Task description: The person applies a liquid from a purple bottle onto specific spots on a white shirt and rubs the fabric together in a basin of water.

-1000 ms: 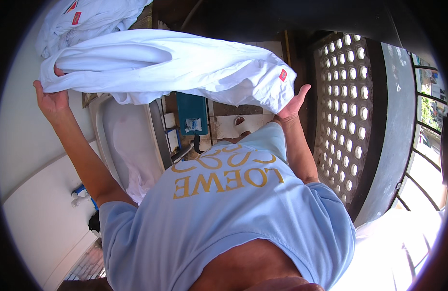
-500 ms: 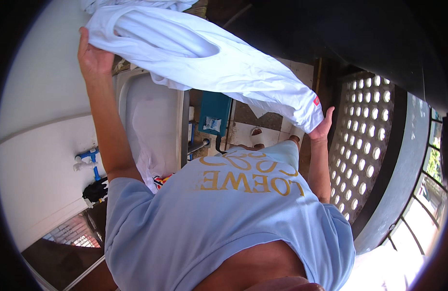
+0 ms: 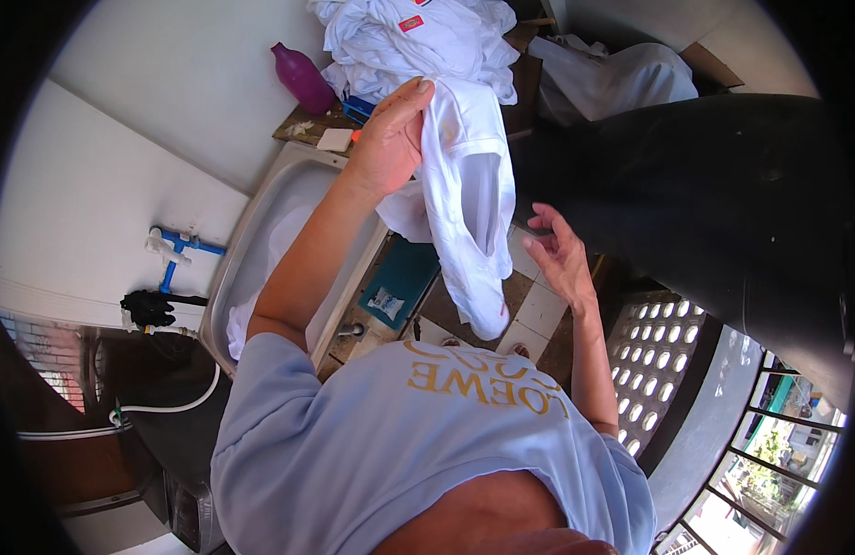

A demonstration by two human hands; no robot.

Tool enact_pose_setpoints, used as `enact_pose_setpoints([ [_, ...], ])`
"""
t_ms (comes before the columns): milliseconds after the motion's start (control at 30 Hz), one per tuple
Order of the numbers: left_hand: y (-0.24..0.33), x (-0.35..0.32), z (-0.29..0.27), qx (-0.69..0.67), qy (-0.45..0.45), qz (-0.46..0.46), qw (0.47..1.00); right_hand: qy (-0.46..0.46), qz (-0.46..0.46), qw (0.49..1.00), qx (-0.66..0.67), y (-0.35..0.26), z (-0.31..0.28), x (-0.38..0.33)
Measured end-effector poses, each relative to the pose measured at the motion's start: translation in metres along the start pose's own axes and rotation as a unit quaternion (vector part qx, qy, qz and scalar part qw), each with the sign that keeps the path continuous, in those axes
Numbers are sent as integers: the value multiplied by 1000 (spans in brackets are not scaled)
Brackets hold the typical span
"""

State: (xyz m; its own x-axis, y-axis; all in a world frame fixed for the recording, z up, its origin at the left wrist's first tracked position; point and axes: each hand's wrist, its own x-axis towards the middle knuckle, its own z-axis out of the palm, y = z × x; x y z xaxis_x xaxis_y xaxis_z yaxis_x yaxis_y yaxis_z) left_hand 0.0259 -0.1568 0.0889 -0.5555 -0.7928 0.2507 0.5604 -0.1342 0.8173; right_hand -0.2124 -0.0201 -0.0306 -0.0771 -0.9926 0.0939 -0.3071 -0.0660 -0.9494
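A white T-shirt (image 3: 446,227) hangs from my left hand (image 3: 390,139), which is closed on its upper end. The shirt drapes downward with its neck opening facing right, and its lower end dangles loose above the tiled floor. To the right of the shirt, apart from it, my right hand (image 3: 561,264) is raised with fingers loosely spread and nothing in them. Just beyond my left hand lies a heap of white shirts (image 3: 464,46), with a small red label showing on one. More white cloth (image 3: 245,324) lies in the sink (image 3: 302,176) under my left forearm.
A purple bottle (image 3: 302,79) and a pale soap-like block (image 3: 335,140) stand by the sink's far end. Blue pipes (image 3: 173,250) run along the left wall. A teal container (image 3: 399,277) sits below the sink. A large black rounded object (image 3: 714,185) fills the right, above a perforated wall (image 3: 654,342).
My right hand has let go of the shirt, which was stretched between both hands and now hangs from my left. The view has shifted, bringing the shirt heap and purple bottle into sight.
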Motion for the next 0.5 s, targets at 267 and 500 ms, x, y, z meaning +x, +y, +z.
enact_pose_setpoints([
  [267, -21, -15, 38, 120, -18, -25, 992, 93, -305, 946, -55, -73, -16, 85],
  [500, -34, -33, 35, 140, 23, -20, 990, 3, -121, 985, 123, -84, -36, 96],
])
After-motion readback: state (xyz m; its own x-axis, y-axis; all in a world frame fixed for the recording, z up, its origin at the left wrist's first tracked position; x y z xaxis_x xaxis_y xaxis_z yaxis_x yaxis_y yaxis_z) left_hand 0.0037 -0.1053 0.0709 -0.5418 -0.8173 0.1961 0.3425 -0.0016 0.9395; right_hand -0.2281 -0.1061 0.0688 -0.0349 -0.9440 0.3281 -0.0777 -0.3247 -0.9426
